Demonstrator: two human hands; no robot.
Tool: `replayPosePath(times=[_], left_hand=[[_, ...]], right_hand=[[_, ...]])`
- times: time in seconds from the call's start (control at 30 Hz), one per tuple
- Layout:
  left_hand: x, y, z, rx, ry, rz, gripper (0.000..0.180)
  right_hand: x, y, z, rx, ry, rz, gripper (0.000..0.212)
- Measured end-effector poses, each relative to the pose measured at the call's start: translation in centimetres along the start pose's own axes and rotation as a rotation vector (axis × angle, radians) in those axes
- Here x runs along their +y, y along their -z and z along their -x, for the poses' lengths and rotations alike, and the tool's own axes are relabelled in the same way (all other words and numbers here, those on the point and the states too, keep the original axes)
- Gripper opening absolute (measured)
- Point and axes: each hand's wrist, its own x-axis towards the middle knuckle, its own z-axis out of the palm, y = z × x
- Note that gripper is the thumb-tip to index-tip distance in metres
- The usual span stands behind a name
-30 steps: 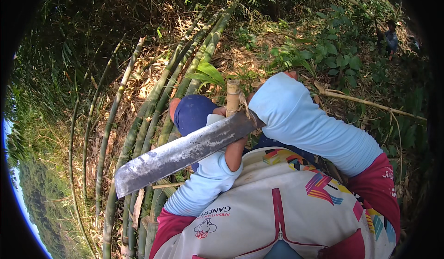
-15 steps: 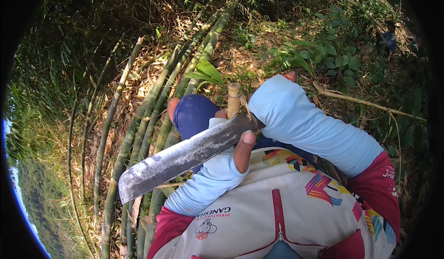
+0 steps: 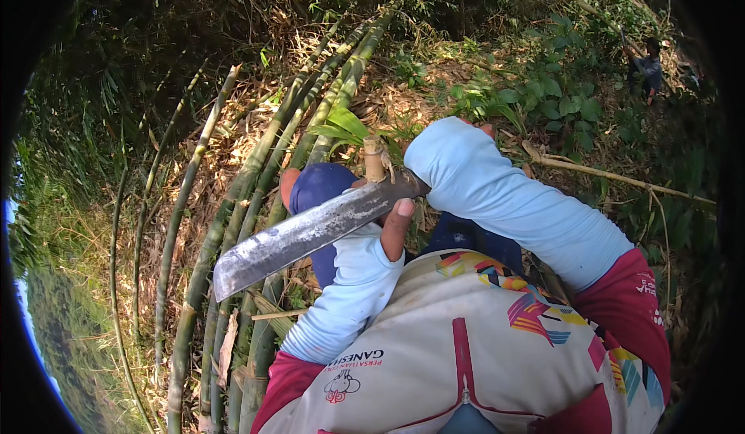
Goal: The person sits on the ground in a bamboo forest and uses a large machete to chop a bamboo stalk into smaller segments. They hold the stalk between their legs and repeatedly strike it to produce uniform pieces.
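Note:
A machete (image 3: 299, 231) with a worn, dull grey blade lies slantwise across the front of me, its broad tip to the left. Its handle end disappears under my right sleeve; my right hand (image 3: 420, 172) is mostly covered there, closed on the machete. Beneath the blade is my left hand (image 3: 394, 232), thumb raised on the near side and the other fingers largely hidden. It grips a short piece of bamboo (image 3: 374, 159), whose pale cut top sticks up past the blade with a frayed strip hanging at its side.
Several long green bamboo poles (image 3: 256, 166) lie to the left over dry leaves. A thin dry branch (image 3: 621, 173) extends at the right, below leafy plants (image 3: 570, 100). Another person (image 3: 649, 68) is at the far right.
The bamboo piece, the machete's handle end and both hands have shifted slightly left and away from me. The blade's tip has moved up and right. The distant person shows more fully.

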Motion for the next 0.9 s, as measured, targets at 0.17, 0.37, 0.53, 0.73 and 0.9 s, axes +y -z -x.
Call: replayPosePath(times=[0.17,0.37,0.53,0.73,0.9], left_hand=[[-1.5,0.9,-1.1,-0.142,0.227,0.362,0.026],[-4.0,2.0,-2.3,-0.323,0.380,0.367,0.027],[-1.2,1.0,-1.9,-0.103,0.449,0.278,0.030],[-1.0,0.4,-1.5,-0.049,0.305,0.161,0.027],[-2.2,0.8,-1.2,-0.088,0.260,0.103,0.028]], right_hand=[[1.9,-2.6,1.5,0.189,0.071,-0.395,0.013],[1.5,-2.8,3.0,0.256,0.131,-0.581,0.014],[0.6,-1.8,2.5,0.296,0.118,-0.110,0.013],[-0.1,-1.3,2.4,0.322,0.103,0.034,0.012],[-0.2,-1.5,2.2,0.293,0.096,0.062,0.013]])
